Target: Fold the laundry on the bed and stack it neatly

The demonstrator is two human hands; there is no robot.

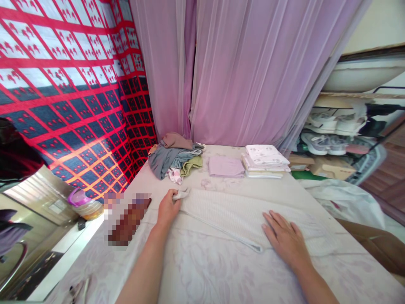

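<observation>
A white, finely ribbed garment (228,211) lies stretched out sideways on the bed-like surface, a folded strip along its near edge. Its left end is pinched between the thumb and fingers of my left hand (170,206), with a small corner of cloth poking up there. My right hand (281,236) rests flat on the garment's right part, fingers spread. Which kind of garment it is, I cannot tell.
Behind lie a heap of crumpled clothes (174,154), a folded lilac cloth (226,166) and a stack of folded clothes (265,160). A pixelated dark red object (129,223) is at left. Shoes (332,122) stand on a rack at right; purple curtains (240,71) hang behind.
</observation>
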